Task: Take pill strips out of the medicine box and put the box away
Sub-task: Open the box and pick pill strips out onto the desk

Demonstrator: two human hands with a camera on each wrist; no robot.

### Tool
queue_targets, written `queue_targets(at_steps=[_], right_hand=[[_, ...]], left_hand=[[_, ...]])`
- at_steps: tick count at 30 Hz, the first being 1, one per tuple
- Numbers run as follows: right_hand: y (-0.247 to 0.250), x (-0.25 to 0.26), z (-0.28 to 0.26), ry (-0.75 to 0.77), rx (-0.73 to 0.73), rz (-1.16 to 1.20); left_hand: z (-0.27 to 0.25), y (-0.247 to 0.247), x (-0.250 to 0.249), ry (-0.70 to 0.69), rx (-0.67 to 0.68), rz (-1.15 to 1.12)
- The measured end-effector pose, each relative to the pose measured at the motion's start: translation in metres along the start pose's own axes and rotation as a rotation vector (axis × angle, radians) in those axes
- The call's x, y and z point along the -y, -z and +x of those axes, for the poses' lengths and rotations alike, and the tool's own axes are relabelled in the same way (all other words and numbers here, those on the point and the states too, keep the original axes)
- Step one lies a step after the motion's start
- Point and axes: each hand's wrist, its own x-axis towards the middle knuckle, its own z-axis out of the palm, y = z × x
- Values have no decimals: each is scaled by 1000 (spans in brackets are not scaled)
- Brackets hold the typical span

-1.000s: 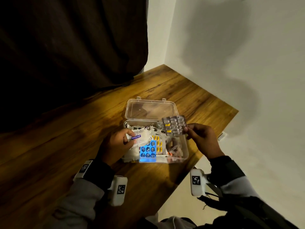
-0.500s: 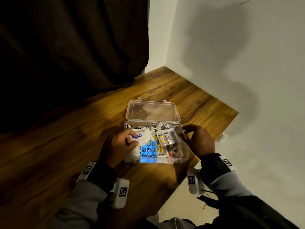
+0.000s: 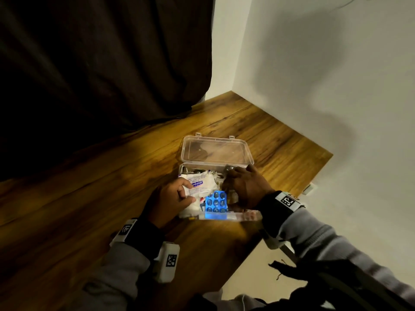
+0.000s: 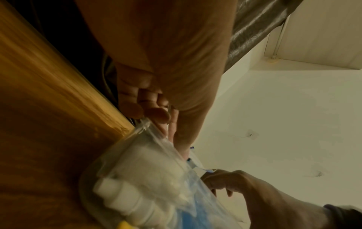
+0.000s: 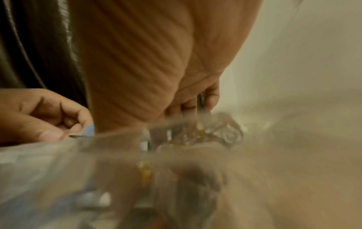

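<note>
The clear medicine box point(image 3: 243, 217) stands open near the table's right edge, its lid point(image 3: 216, 151) laid back. My left hand point(image 3: 188, 191) grips a white packet point(image 3: 198, 182) in the box's left half; the left wrist view shows its fingers point(image 4: 154, 114) curled on the packet's clear wrapping point(image 4: 149, 155). A blue pill strip point(image 3: 216, 202) lies in the middle of the box. My right hand point(image 3: 233, 173) reaches into the right half, palm down. There its fingers point(image 5: 210, 99) pinch a silvery pill strip point(image 5: 201, 106), blurred, at the far rim. The hand hides the other strips.
The wooden table point(image 3: 112, 187) ends just right of the box, with floor point(image 3: 251, 277) below. A white wall point(image 3: 325, 86) runs along the far right side. Behind the table at the left hangs a dark curtain point(image 3: 101, 63).
My right hand, which held a silver strip up over the box, has come down into the box's right half. The left hand has stayed on the white packet.
</note>
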Motion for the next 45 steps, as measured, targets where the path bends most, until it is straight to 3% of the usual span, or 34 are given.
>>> queue_targets(at_steps=[6, 16, 22, 26, 28, 31, 35, 39, 45], right_hand=[[-1, -10, -16, 10, -207, 105], [6, -18, -47, -61, -731, 756], [19, -1, -66, 137, -898, 463], [17, 12, -53, 156, -849, 425], [18, 17, -44, 71, -782, 531], [19, 23, -35, -41, -636, 993], [20, 31, -28, -159, -612, 1474], [8, 14, -23, -320, -699, 1643], [-39, -63, -26, -832, -942, 2002]], left_hand=[[0, 0, 2, 2, 11, 2], [8, -4, -8, -5, -9, 23], [4, 9, -59, 36, 4, -444], [4, 11, -58, 76, 15, -575], [3, 13, -54, 120, -43, -610], [3, 17, -46, 172, -99, -640], [4, 17, -44, 212, -50, -620], [7, 10, -45, 246, 11, -627], [4, -3, -36, 217, -41, -438]])
